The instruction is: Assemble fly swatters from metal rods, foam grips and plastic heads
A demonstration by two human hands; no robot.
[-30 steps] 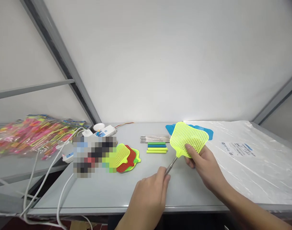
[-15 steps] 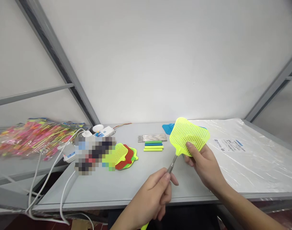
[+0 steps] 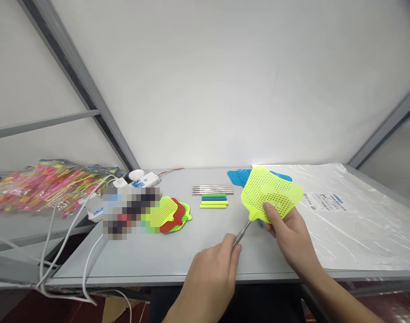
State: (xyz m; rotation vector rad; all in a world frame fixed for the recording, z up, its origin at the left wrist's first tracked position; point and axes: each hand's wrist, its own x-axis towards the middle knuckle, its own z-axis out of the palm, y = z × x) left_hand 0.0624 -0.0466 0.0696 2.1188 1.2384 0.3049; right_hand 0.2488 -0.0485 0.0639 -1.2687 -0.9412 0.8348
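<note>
A yellow perforated fly swatter (image 3: 256, 188) is held up over the table in both hands. My left hand (image 3: 209, 273) is closed round the lower part of its metal rod (image 3: 241, 233), and the grip end is hidden. My right hand (image 3: 288, 233) pinches the swatter's head, thumb on the front face and fingers behind. The rod meets the neck of the head. Behind the head lie blue swatter heads (image 3: 235, 178), partly covered from view. Several metal rods (image 3: 212, 189) lie in a row left of it, with green, blue and yellow handle tubes (image 3: 213, 202) just in front.
Yellow, red and green swatter heads (image 3: 179, 213) overlap on the table (image 3: 140, 260), beside a pixelated patch. Power strips (image 3: 147, 180) with white cables stand at the left. Bagged colourful items (image 3: 57, 188) lie on the far-left shelf. White plastic packaging (image 3: 352, 233) covers the right side.
The swatter's head has moved slightly right and tilted. My left hand has turned so its back faces up, hiding the yellow grip end that showed before. The view has shifted a little.
</note>
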